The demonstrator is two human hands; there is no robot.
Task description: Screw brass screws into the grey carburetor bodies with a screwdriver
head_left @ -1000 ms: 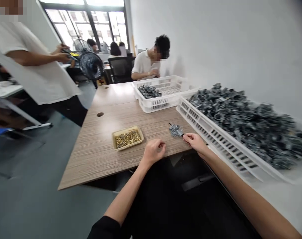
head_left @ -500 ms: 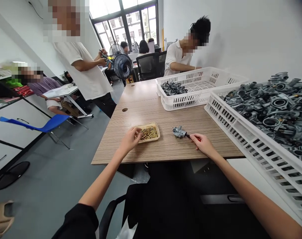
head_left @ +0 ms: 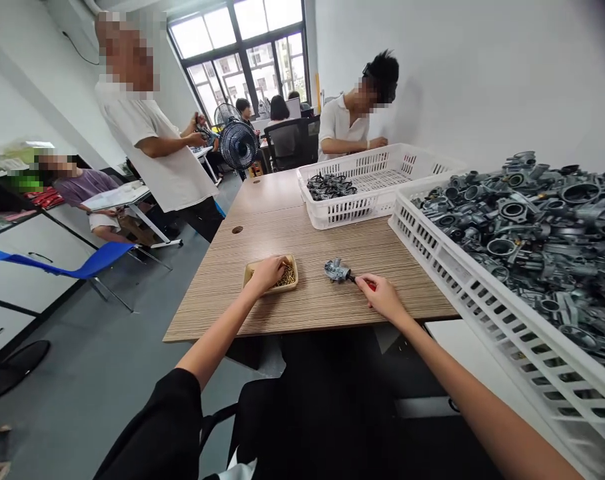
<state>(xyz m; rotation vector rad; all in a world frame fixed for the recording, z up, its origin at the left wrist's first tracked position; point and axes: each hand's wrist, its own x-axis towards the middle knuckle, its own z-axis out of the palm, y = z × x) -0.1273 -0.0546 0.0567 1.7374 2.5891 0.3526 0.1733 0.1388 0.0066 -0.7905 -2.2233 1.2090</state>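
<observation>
My left hand [head_left: 268, 273] reaches into a small beige tray [head_left: 246, 275] of brass-coloured screws [head_left: 287, 276]; its fingers are bent down and pressed together at the screws, and what they pinch is too small to make out. Farther right, my right hand [head_left: 380, 297] is closed round the red handle of a screwdriver [head_left: 369, 285]. The dark shaft of the tool points left and meets a grey metal part [head_left: 336, 270] that lies on the wooden table [head_left: 207, 313].
A white crate [head_left: 432, 260] heaped with metal parts stands on the right. Behind it, another white crate [head_left: 327, 217] holds dark parts. One person [head_left: 345, 127] works beyond the table; another [head_left: 157, 153] stands at the left near a fan [head_left: 238, 145]. A blue chair [head_left: 92, 260] is farther left.
My left hand has moved from the tray's left edge further in over the screws, its fingers drawing together. My right hand still holds the screwdriver at the metal part. The whole view has shifted slightly.
</observation>
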